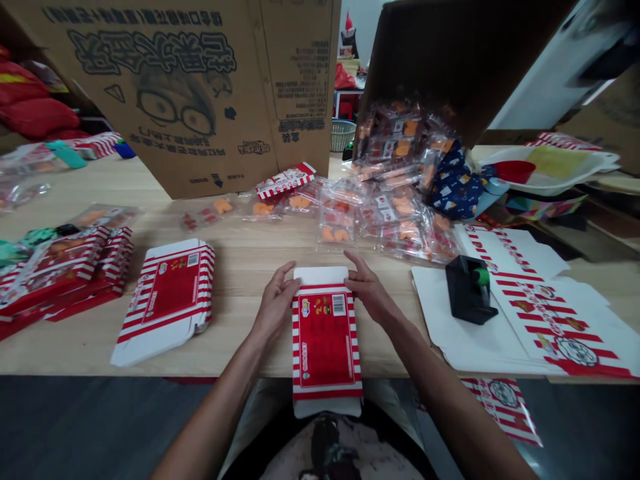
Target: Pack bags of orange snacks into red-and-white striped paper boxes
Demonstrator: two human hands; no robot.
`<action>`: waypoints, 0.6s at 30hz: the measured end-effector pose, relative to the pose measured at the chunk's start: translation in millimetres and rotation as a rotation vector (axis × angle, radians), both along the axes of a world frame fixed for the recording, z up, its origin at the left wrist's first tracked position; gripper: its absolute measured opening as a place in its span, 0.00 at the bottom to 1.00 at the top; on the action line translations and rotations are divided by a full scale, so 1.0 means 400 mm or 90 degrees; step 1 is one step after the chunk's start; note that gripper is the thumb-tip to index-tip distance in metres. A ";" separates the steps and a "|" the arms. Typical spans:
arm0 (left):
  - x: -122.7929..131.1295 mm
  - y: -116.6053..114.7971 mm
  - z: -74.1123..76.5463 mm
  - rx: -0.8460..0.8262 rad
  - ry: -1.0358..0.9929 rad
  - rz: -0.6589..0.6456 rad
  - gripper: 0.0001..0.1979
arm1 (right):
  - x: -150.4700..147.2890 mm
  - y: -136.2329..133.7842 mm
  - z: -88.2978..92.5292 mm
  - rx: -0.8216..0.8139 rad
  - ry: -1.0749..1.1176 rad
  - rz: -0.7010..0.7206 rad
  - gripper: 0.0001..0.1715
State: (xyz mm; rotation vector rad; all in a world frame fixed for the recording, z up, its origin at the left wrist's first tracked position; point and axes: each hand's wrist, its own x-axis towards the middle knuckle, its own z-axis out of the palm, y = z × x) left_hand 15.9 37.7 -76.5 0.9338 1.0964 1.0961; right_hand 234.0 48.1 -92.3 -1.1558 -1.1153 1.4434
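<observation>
A red-and-white striped carton (326, 347) lies in front of me, its far end on the table and its near end reaching past the edge over my lap. White flaps stick out at both ends. My left hand (274, 303) grips its far left corner between thumb and fingers. At the far right corner my right hand (370, 290) holds the carton with the thumb, the index finger stretched forward. To the left lies another red carton (173, 283), with white flaps at its ends. Clear packets of orange and red pieces (340, 217) lie beyond my hands.
Flat striped card blanks (530, 300) lie to the right, a black tape dispenser (467, 290) on them. Stacked striped cartons (60, 273) are at far left. A large cardboard box (210, 133) stands behind, and an open one (450, 67) spills packets. A blue patterned bag (455, 180) sits beside it.
</observation>
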 end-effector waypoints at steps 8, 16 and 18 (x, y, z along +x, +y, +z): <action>-0.050 -0.015 0.017 0.208 0.226 -0.128 0.16 | 0.048 -0.037 0.018 0.278 -0.239 0.077 0.10; -0.008 -0.016 0.046 0.166 0.204 -0.145 0.27 | 0.064 0.006 0.110 0.241 -0.322 0.271 0.21; -0.014 -0.011 0.050 0.186 0.200 -0.186 0.22 | 0.064 0.015 0.103 0.337 -0.387 0.253 0.21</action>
